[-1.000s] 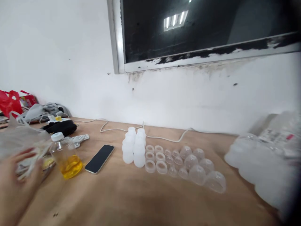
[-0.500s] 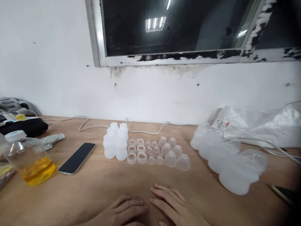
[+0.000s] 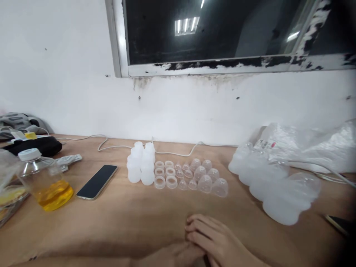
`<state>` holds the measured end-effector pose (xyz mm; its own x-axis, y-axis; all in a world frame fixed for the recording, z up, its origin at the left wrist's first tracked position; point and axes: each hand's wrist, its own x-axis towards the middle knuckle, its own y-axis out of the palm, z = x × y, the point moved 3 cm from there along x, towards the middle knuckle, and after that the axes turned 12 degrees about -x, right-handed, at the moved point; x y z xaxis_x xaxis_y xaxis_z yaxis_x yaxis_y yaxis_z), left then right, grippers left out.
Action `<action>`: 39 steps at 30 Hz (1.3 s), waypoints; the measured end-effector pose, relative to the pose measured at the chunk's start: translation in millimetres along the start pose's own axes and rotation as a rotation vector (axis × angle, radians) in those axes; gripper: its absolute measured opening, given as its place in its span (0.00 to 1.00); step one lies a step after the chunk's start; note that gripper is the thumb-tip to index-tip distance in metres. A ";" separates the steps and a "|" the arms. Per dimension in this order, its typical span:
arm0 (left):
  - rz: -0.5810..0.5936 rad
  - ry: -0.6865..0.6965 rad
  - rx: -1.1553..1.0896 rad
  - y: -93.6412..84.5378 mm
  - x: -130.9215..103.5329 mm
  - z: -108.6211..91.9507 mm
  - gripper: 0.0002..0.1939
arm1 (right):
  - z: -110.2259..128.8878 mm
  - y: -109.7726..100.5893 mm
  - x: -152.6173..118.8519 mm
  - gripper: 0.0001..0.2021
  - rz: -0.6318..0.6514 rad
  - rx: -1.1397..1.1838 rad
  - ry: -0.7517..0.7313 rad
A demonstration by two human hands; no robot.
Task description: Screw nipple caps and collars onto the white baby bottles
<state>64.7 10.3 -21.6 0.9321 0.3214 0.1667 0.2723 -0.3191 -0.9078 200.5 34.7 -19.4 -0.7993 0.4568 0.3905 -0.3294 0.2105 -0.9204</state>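
My left hand (image 3: 175,255), smeared by motion, lies low at the table's front with its fingers reaching the underside of my right hand (image 3: 213,237). My right hand's fingers are bent and pressed together over the left fingertips; whether anything is between them is hidden. Beyond the hands stand milky plastic bottles (image 3: 147,172) in two columns. To their right come clear rings (image 3: 160,182), small nipple-shaped pieces (image 3: 183,185) and clear domed caps (image 3: 205,183), also in rows. Neither hand touches these parts.
At right stand several milky bottles with clear domed caps (image 3: 286,202), before a plastic bag (image 3: 314,144). At left are a phone (image 3: 97,181) and a bottle of yellow liquid (image 3: 54,193). A white cable (image 3: 178,153) runs along the wall. A dark device (image 3: 338,224) lies at right.
My hands, apart with fingers outstretched before, have come together. My left hand moved right and under the right one, whose fingers curled. The view shifted slightly.
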 end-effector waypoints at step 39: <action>-0.239 -0.258 0.071 -39.3 -10.4 63.3 0.12 | -16.7 -0.5 3.4 0.17 0.134 0.007 0.269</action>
<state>29.2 76.0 -12.0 0.7509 0.5968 0.2827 0.4494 -0.1481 -0.8810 206.4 50.5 -17.3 -0.6745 0.6927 0.2554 -0.2343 0.1272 -0.9638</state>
